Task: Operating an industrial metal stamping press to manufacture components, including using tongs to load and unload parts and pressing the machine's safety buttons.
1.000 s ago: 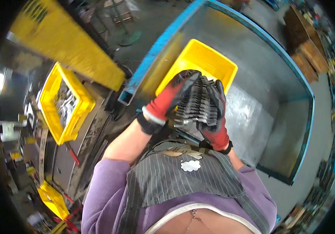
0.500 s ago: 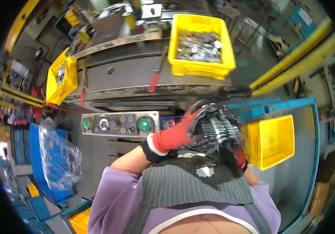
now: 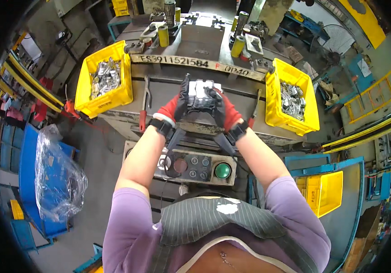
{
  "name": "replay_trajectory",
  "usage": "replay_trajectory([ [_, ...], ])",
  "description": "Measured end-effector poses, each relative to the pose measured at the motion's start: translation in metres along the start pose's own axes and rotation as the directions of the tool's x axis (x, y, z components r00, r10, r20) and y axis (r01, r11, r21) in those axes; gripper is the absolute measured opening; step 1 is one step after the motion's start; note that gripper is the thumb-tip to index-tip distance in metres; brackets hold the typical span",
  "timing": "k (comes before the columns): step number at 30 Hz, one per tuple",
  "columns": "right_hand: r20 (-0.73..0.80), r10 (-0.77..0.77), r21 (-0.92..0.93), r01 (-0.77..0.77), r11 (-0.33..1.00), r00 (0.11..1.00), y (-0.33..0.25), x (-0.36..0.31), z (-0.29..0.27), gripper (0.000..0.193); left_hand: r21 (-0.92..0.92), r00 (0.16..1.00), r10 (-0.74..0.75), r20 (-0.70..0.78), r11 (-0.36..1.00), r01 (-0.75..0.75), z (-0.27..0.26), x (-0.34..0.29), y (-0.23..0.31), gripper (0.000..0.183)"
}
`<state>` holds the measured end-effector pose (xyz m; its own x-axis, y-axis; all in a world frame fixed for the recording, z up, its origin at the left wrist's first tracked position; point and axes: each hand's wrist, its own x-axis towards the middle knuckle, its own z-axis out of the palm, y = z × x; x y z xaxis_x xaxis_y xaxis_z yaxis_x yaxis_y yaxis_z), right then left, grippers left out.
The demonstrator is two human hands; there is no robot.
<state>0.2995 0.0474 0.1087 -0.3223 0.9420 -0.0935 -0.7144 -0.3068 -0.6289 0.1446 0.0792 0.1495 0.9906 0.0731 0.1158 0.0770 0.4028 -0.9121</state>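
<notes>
Over the near part of the dark metal desk (image 3: 128, 98), two gloved hands, red at the cuff and black over the fingers, hold a stack of metal plates (image 3: 201, 96) between them. Both forearms reach forward from the lower edge and draw together toward the stack. The left hand (image 3: 181, 103) presses against its left side, fingers pointing away from the body; the right hand (image 3: 223, 109) grips the right side, with fingertips lapping over the top plate. The plates cannot be counted, since their edges run together, and the gloves cover both ends; whether the stack rests on the desk or is held just above it cannot be told. Each wrist bears one black strap. Two yellow bins flank the work, a left bin (image 3: 107, 106) and a right bin (image 3: 283, 123), each with a heap of small metal parts too jumbled to number. Two red-handled tools lie on the desk, a left tool (image 3: 143, 120) and a right tool (image 3: 253, 119), one to either side of the hands; the right one is partly hidden by the glove. Below the hands is one control panel (image 3: 213, 181) with a single large green button (image 3: 223, 170), its left portion covered by the left forearm. A third yellow bin (image 3: 330, 194), low on the right, is partly blocked by the purple sleeve (image 3: 295, 209).
</notes>
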Motion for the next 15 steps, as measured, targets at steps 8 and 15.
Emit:
replay_trajectory([
  [8, -0.398, -0.107, -0.455, -0.095, 0.885, 0.911, 0.029, 0.061, -0.063, 0.055, -0.811, 0.734, -0.391, 0.556, -0.45, 0.374, 0.055, -0.008, 0.179, 0.024],
  [15, -0.27, -0.073, -0.046, 0.063, 0.997, 0.96, 0.005, 0.06, -0.05, 0.032, 0.611, 0.659, 0.363, 0.659, -0.769, -0.187, 0.038, 0.017, 0.128, 0.051],
])
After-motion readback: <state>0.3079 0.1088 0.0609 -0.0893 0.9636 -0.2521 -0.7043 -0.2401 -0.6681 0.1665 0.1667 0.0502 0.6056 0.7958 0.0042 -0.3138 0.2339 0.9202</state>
